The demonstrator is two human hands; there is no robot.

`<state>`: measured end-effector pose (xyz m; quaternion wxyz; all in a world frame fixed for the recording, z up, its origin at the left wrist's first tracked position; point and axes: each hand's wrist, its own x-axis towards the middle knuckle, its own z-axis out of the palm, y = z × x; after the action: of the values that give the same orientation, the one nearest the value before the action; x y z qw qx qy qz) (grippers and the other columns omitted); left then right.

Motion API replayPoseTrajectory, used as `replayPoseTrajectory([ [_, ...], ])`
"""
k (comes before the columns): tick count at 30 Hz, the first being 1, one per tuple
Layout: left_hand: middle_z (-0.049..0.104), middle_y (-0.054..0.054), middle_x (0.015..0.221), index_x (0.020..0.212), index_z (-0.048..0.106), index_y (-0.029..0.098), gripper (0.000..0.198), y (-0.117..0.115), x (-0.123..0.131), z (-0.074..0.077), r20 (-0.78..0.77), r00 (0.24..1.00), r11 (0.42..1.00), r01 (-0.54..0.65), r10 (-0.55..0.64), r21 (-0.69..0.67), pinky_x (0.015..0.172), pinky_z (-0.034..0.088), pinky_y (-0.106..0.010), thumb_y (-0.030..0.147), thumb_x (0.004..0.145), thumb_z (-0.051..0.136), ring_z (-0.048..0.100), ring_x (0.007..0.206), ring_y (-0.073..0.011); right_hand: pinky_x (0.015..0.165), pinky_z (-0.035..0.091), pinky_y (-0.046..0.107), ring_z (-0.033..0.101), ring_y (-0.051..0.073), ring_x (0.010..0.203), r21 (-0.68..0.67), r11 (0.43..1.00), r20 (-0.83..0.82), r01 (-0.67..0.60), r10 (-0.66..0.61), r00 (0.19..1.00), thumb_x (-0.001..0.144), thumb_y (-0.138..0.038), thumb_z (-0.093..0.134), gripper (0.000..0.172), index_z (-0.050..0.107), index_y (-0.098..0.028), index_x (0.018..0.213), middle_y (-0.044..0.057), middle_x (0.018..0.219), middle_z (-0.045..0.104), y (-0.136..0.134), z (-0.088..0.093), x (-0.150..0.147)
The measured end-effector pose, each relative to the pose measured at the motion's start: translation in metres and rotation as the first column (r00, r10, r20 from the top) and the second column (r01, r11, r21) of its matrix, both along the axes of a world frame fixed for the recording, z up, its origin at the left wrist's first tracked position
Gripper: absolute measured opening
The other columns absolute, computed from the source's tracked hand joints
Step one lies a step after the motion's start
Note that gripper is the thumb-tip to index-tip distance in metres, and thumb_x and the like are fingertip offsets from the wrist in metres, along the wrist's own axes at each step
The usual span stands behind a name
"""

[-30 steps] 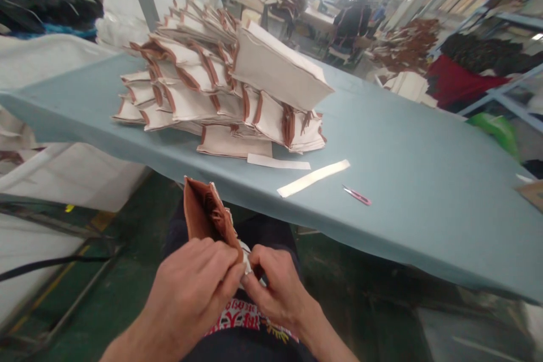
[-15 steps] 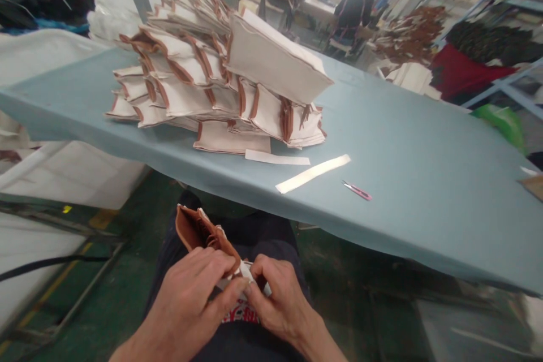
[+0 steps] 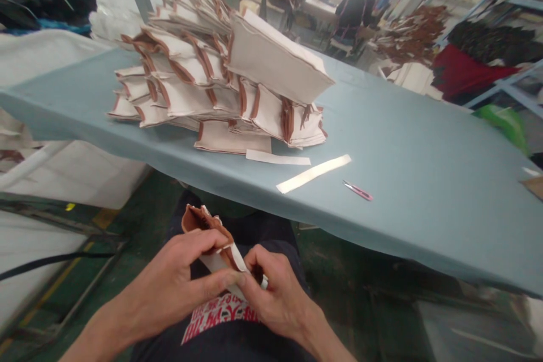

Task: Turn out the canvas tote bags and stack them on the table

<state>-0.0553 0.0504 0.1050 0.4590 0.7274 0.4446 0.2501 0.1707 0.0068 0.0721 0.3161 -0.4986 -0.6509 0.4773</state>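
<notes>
Over my lap, both hands grip a small fabric piece (image 3: pixel 195 218), brown on its fuzzy inner side and white on its outer side. My left hand (image 3: pixel 182 271) has its fingers folded over the piece's upper edge, its thumb stretched along the white side. Close beside it, my right hand (image 3: pixel 278 288) pinches the near end, its thumb meeting the left thumb. Part of the piece is hidden behind my fingers. Red-and-white printed cloth (image 3: pixel 220 317) shows below my hands.
A blue-covered table (image 3: pixel 407 181) lies ahead. It carries a heap of white-and-brown sewn pieces (image 3: pixel 190 90), two pale strips (image 3: pixel 314 174) and pink-handled thread snips (image 3: pixel 358 190). A person (image 3: pixel 356 17) sits farther back. Piled material (image 3: pixel 411 34) stands at the far right.
My left hand has shifted left and turned flatter, its thumb straightened. The fabric piece has tilted, showing more of its white side. More of the red print shows.
</notes>
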Motion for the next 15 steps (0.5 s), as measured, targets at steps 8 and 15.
replayPoseTrajectory([
  [8, 0.081, 0.006, 0.089, 0.094, 0.082, 0.028, 0.009, 0.026, -0.007, 0.017, -0.007, 0.999, 0.995, 0.052, -0.053, -0.084, 0.075, 0.053, -0.022, 0.029, 0.094, 0.073, 0.072, 0.08, -0.0162, 0.058, 0.03, 0.026, 0.043, 0.012, 0.058, -0.089, 0.996, -0.028, -0.025, 0.022, 0.999, 0.098, -0.036, 0.065, 0.025, 0.051, -0.024, 0.08, -0.007, 0.065, 0.051, 0.019, 0.017, -0.007],
  [15, 0.083, 0.006, 0.09, 0.095, 0.083, 0.027, 0.018, 0.04, -0.017, 0.02, -0.006, 0.993, 0.993, 0.118, -0.118, -0.019, 0.075, 0.056, -0.02, 0.031, 0.1, 0.066, 0.075, 0.081, -0.0163, 0.059, 0.029, 0.028, 0.041, 0.012, 0.059, -0.13, 0.991, -0.034, -0.033, 0.029, 0.999, 0.095, -0.035, 0.064, 0.023, 0.051, -0.024, 0.079, -0.007, 0.064, 0.049, 0.026, 0.025, -0.008],
])
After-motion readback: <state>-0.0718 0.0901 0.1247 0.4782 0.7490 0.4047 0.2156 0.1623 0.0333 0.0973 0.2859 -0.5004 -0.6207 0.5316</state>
